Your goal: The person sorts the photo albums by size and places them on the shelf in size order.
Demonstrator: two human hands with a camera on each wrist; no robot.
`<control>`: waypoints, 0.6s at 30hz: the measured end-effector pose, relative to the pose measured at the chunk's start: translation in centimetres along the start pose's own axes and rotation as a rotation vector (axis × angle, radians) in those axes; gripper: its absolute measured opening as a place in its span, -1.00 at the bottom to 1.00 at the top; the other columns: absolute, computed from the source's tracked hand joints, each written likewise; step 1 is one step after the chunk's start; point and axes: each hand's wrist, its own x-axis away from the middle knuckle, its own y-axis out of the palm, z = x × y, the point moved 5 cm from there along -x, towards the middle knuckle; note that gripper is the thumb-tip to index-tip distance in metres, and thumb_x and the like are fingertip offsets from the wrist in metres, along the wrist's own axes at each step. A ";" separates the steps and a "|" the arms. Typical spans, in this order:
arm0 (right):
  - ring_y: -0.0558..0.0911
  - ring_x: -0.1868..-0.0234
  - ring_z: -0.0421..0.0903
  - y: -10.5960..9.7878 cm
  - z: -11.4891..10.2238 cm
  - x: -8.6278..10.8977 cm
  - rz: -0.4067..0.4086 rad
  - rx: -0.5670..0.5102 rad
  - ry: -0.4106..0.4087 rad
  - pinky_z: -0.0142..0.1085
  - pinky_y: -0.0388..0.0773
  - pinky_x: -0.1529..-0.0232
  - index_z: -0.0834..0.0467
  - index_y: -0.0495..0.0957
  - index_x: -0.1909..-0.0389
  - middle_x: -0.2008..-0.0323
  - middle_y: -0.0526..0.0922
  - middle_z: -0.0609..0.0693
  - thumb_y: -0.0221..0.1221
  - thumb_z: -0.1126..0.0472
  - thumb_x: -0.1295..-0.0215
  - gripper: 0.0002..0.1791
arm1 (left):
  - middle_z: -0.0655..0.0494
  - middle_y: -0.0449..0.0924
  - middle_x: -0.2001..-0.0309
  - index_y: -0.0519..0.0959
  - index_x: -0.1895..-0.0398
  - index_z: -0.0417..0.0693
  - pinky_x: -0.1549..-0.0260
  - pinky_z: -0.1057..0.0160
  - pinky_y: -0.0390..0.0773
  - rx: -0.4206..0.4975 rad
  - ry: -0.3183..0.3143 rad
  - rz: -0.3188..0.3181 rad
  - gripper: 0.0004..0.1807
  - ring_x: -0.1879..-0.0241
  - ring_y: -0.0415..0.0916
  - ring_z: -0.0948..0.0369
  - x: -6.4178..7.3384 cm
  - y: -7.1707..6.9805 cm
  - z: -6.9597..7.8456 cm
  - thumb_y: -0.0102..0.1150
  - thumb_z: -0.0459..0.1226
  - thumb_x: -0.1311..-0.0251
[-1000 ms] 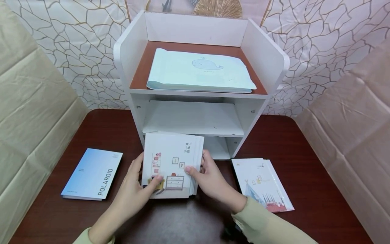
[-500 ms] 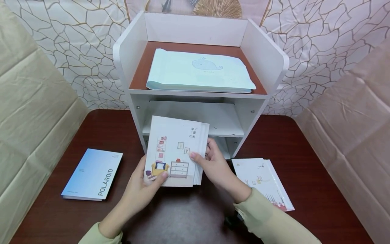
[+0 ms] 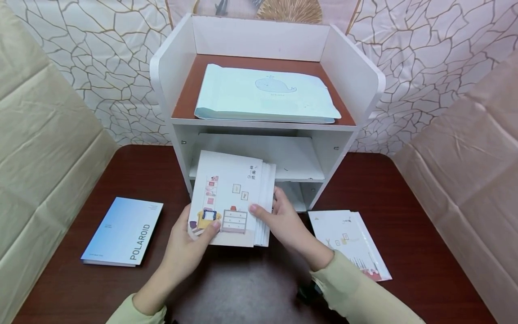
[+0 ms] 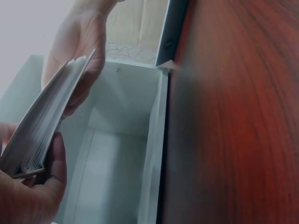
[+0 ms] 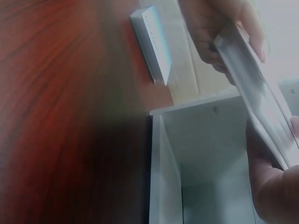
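Observation:
Both hands hold a white photo album (image 3: 222, 191) in front of the shelf, its cover printed with an armchair, a chest of drawers and picture frames. My left hand (image 3: 184, 245) grips the lower left corner, thumb on the cover. My right hand (image 3: 285, 225) pinches the right edge, thumb on top and fingers behind. In the left wrist view the album's page edges (image 4: 44, 116) show between two stiff covers, slightly parted. The right wrist view shows the album (image 5: 254, 88) tilted above the table, a hand at each end.
Behind the album stands a white shelf unit (image 3: 356, 85), with a pale whale-printed package (image 3: 251, 96) on top. A blue "POLAROID" album (image 3: 121, 231) lies at left on the dark red table (image 3: 226, 288). At right, another illustrated white album (image 3: 344, 238) lies partly behind the right sleeve.
Both hands have raised the album up the view toward the shelf and slightly right, then drifted it a little left. Page edges show more at its right side.

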 end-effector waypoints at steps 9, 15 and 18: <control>0.68 0.16 0.15 1.1 0.8 1.3 -0.122 -0.039 0.014 -0.01 0.63 0.18 0.13 0.06 -0.31 0.01 0.59 0.28 0.21 0.41 -0.28 -0.31 | 0.07 0.59 0.05 0.29 -0.27 -0.04 0.23 0.34 0.59 -0.023 -0.034 0.016 -0.44 0.16 0.57 0.18 -1.1 -0.4 0.7 0.26 -0.19 -0.26; 0.68 0.20 0.20 1.3 0.6 1.7 -0.171 -0.129 -0.027 0.03 0.60 0.12 0.14 0.04 -0.32 0.03 0.57 0.36 0.18 0.52 -0.24 -0.27 | 0.08 0.55 0.00 0.24 -0.30 -0.05 0.21 0.35 0.56 -0.043 -0.067 0.013 -0.39 0.12 0.54 0.17 -1.8 -0.7 1.0 0.24 -0.11 -0.27; 0.68 0.16 0.18 1.1 0.5 1.7 -0.172 -0.126 -0.043 0.01 0.59 0.09 0.17 0.03 -0.31 0.01 0.56 0.36 0.19 0.52 -0.24 -0.28 | 0.07 0.54 -0.01 0.22 -0.31 -0.05 0.19 0.35 0.55 -0.036 -0.089 0.004 -0.36 0.11 0.53 0.17 -2.0 -0.6 1.1 0.24 -0.09 -0.27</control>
